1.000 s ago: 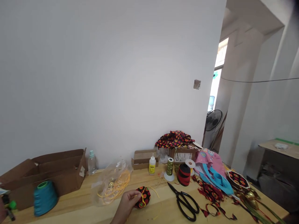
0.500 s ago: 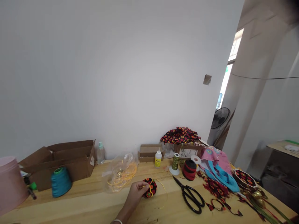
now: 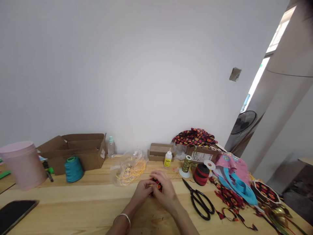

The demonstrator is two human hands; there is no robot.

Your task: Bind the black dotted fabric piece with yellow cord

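A plain pale-grey wall (image 3: 151,81) rises behind a light-brown wooden tabletop (image 3: 80,202). At the back left is an open brown cardboard box (image 3: 84,158); at the back right, a crumpled heap of black cloth with red and orange round motifs (image 3: 195,137). A pale-pink round bucket (image 3: 26,166) stands beside the box, and a crinkled clear plastic bag with yellow cord (image 3: 130,171) lies farther back than the hands. Metal scissors with black looped handles (image 3: 200,202) lie to the right (tips toward the wall).

The person's bare left hand (image 3: 143,190) and bare right hand (image 3: 166,191) meet at front centre, both gripping a small black fabric piece with red motifs (image 3: 159,186). It is between them, low over the tabletop, mostly covered by fingers. A thin yellow strand (image 3: 151,185) shows at the left fingertips.
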